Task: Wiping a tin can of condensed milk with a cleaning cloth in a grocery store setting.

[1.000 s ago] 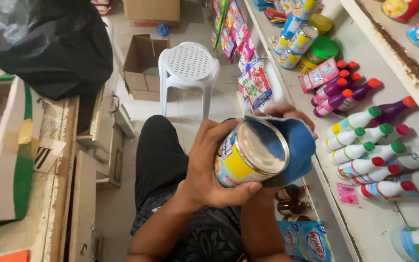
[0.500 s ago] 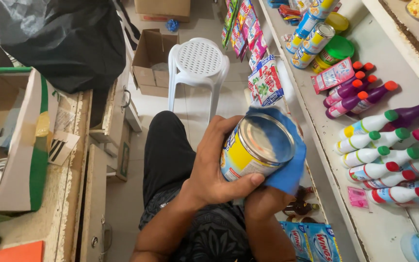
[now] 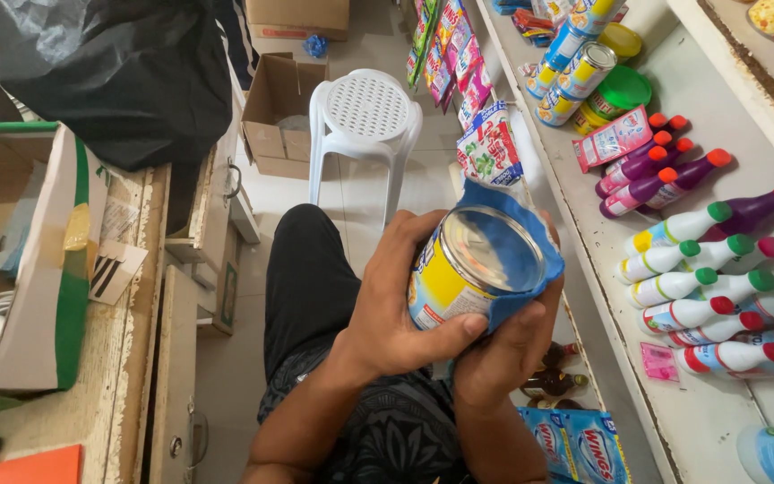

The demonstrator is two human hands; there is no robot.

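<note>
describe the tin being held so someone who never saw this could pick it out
Start at the white shelf on the right, lined with bottles, then look to the middle of the view. There the left hand grips a tin while the right hand presses a blue cloth round it. Unlike the tins on the shelf, it is in hand, cloth-wrapped, its yellow side and silver top showing.
</note>
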